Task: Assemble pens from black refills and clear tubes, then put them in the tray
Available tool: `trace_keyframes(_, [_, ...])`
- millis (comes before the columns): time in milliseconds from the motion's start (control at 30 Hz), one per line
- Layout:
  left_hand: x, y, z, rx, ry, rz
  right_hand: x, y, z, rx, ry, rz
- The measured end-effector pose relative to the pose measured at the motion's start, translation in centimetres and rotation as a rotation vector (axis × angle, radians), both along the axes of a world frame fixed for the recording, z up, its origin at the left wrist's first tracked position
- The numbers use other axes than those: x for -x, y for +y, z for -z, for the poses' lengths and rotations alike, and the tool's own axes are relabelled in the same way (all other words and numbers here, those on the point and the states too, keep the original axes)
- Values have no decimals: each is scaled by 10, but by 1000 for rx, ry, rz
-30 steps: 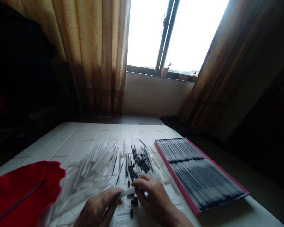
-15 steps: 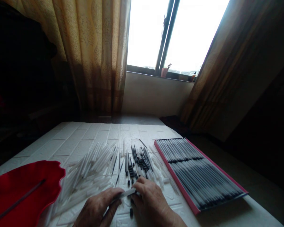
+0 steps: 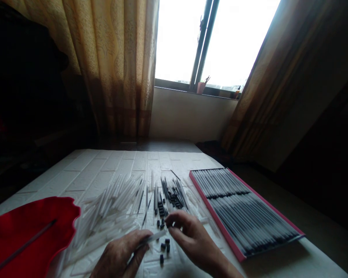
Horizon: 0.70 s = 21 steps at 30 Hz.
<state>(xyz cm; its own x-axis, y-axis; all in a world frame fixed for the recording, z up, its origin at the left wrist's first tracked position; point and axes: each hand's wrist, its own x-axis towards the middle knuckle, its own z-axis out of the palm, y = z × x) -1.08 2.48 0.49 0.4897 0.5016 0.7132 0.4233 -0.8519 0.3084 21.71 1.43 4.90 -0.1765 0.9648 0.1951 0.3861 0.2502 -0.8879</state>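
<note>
The right hand has moved off the tube, its grip unclear, while the left hand pinches it.

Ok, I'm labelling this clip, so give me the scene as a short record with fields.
left hand: holds a translucent tube
right hand: apart from the tube; grip unclear
between hands: short black caps on the white table
right side: pink-sided box, two rows of black-ended pens
left side: red scalloped dish, thin rod across it
background: window, patterned curtains
</note>
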Motion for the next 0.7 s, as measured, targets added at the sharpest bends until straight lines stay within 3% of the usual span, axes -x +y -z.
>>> trace_keyframes(200, [-3, -1, -4, -8, 17, -34, -1, -4, -13, 110, 190, -52])
trace_keyframes(700, [-3, -2, -4, -2, 36, -20, -1, -6, -12, -2, 92, -58])
